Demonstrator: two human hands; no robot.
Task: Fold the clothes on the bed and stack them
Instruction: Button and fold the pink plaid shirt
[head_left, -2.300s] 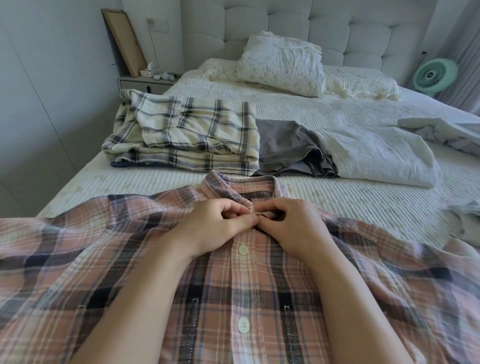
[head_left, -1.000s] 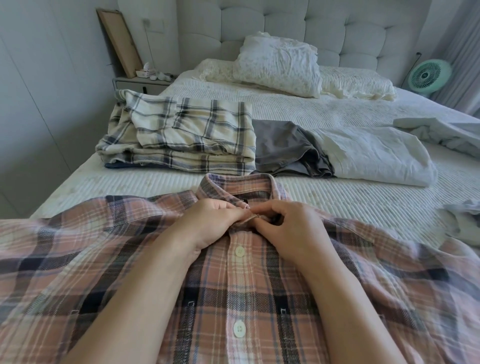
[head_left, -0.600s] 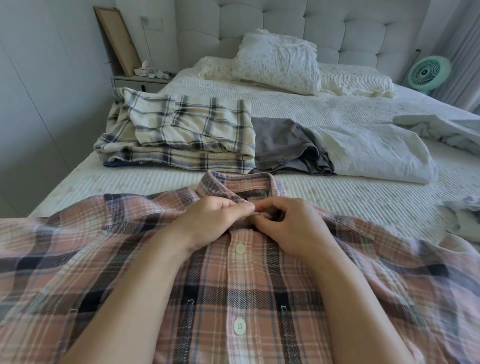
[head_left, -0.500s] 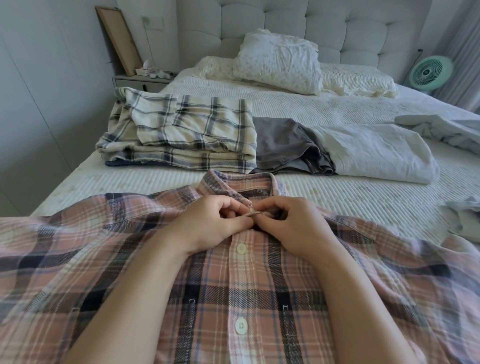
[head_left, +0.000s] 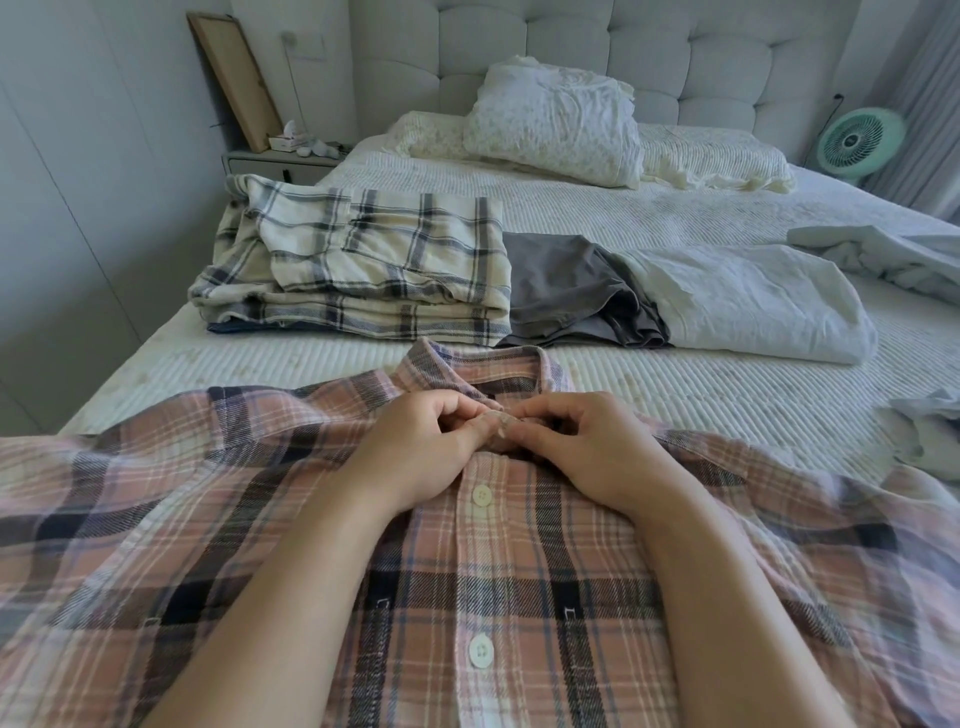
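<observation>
left hand (head_left: 415, 452), right hand (head_left: 597, 447): both pinch pink plaid shirt (head_left: 519, 597) placket | below collar

The pink plaid flannel shirt (head_left: 519, 582) is running off the left, right and bottom edges, so its sleeves and hem are not showing. The left hand (head_left: 421, 447) and right hand (head_left: 597, 452) are covering the placket just under the collar; whether a button is sitting between their fingertips cannot be told. A dark blue garment (head_left: 228, 328) is peeking out from beneath the folded cream plaid stack (head_left: 363, 270), mostly hidden.
</observation>
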